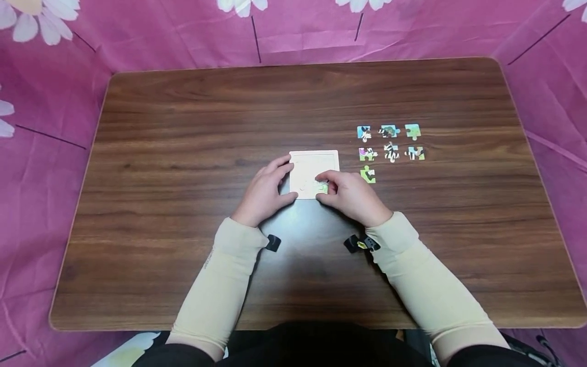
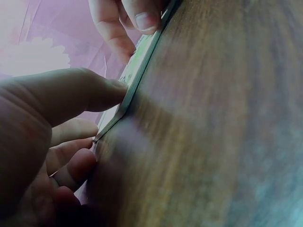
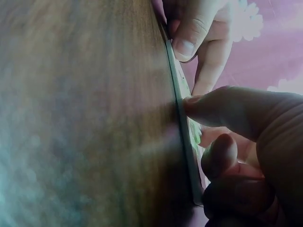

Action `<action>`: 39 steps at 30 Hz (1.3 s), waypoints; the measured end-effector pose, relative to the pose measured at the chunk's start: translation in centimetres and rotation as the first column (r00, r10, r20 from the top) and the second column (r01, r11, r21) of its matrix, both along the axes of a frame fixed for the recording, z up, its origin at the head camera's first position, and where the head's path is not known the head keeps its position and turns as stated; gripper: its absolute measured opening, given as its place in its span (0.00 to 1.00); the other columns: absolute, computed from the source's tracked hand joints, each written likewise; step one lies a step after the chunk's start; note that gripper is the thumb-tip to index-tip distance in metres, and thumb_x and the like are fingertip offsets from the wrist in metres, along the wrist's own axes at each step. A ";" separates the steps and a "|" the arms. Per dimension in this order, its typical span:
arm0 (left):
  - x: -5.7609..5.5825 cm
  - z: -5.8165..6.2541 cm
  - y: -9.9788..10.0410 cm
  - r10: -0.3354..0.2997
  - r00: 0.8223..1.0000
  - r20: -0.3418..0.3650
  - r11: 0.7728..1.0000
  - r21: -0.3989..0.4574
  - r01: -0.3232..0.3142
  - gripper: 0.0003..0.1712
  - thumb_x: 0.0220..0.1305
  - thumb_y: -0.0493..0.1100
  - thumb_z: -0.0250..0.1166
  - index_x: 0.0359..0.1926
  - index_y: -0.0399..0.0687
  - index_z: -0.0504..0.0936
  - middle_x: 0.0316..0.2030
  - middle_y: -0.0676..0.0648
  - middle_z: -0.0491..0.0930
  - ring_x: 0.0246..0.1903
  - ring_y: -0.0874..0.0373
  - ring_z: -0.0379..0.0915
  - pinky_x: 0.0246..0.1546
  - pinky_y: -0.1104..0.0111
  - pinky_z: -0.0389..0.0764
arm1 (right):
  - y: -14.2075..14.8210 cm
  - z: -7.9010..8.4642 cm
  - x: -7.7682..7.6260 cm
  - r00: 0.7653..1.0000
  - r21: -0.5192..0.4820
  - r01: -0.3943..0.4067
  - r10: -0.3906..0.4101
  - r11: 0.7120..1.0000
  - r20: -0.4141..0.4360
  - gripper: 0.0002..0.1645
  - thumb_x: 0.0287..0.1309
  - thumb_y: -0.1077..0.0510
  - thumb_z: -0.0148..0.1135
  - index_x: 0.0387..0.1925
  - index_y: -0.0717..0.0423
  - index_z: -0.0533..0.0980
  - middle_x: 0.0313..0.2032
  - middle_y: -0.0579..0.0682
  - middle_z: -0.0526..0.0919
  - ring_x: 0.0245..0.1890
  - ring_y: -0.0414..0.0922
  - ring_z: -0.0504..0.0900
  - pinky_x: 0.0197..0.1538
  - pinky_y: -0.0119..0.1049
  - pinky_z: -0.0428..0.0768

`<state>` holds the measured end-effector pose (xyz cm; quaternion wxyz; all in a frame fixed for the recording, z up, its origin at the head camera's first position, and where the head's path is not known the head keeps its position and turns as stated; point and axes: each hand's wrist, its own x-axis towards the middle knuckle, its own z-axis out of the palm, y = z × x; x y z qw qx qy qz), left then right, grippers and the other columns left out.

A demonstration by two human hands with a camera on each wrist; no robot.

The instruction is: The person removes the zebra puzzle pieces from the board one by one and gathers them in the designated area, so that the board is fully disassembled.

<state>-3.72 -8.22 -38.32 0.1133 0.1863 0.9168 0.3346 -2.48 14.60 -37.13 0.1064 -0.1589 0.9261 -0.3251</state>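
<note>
A pale square puzzle board (image 1: 304,165) with a raised rim lies flat on the table. My left hand (image 1: 266,191) holds its left side, fingers at the upper left and thumb at the lower left corner. Over the lower right part of the board is my right hand (image 1: 353,196), thumb at the front rim and index finger bent above it. Between that thumb and index finger sits a green and white jigsaw piece (image 1: 323,187) in the board's lower right area. The wrist views show both thumbs at the board's front edge (image 2: 137,75).
Several loose jigsaw pieces lie in short rows right of the board, among them a plain green one (image 1: 412,131) and a green and black one (image 1: 368,174) close to the right hand. The brown wooden table (image 1: 183,127) is edged by a pink flowered cloth (image 1: 298,38).
</note>
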 end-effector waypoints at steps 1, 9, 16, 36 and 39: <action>0.0 0.0 0.1 -0.003 1.000 -0.005 1.000 0.002 0.003 0.39 0.58 0.46 0.73 0.69 0.39 0.72 0.73 0.47 0.63 0.57 0.48 0.71 0.64 0.54 0.66 | 0.1 0.0 0.0 1.000 -0.005 0.003 -0.003 1.000 0.008 0.18 0.55 0.57 0.69 0.49 0.55 0.82 0.22 0.43 0.74 0.22 0.40 0.71 0.32 0.37 0.71; -0.1 -0.2 0.1 -0.011 1.000 -0.024 1.000 -0.003 0.011 0.39 0.58 0.46 0.73 0.68 0.39 0.73 0.73 0.47 0.63 0.54 0.49 0.73 0.64 0.55 0.66 | 0.2 0.0 0.2 0.997 -0.032 -0.009 0.006 0.999 -0.077 0.16 0.53 0.58 0.72 0.45 0.54 0.83 0.29 0.46 0.76 0.29 0.44 0.73 0.38 0.40 0.72; -0.2 0.1 0.2 -0.016 1.000 -0.005 0.999 -0.036 0.016 0.39 0.59 0.48 0.72 0.69 0.41 0.72 0.74 0.47 0.62 0.59 0.48 0.70 0.64 0.55 0.66 | 0.2 0.0 0.2 0.984 -0.046 -0.037 0.028 0.998 -0.177 0.15 0.54 0.61 0.72 0.45 0.54 0.84 0.38 0.48 0.83 0.34 0.45 0.78 0.42 0.42 0.76; 0.0 0.2 0.3 -0.020 1.000 0.002 0.999 -0.045 0.020 0.40 0.59 0.48 0.72 0.70 0.40 0.71 0.74 0.47 0.62 0.65 0.48 0.66 0.66 0.55 0.64 | 0.4 -0.3 0.3 0.967 -0.049 -0.045 0.031 0.998 -0.255 0.13 0.53 0.63 0.67 0.42 0.56 0.85 0.27 0.45 0.79 0.27 0.41 0.75 0.35 0.38 0.73; -0.1 0.1 0.3 -0.019 1.000 0.006 0.999 -0.048 0.019 0.39 0.60 0.48 0.72 0.70 0.41 0.71 0.74 0.47 0.61 0.67 0.48 0.65 0.66 0.54 0.64 | 0.9 -0.3 0.2 0.969 -0.073 -0.029 0.010 0.997 -0.247 0.14 0.53 0.63 0.65 0.42 0.56 0.86 0.23 0.44 0.73 0.23 0.40 0.70 0.32 0.36 0.70</action>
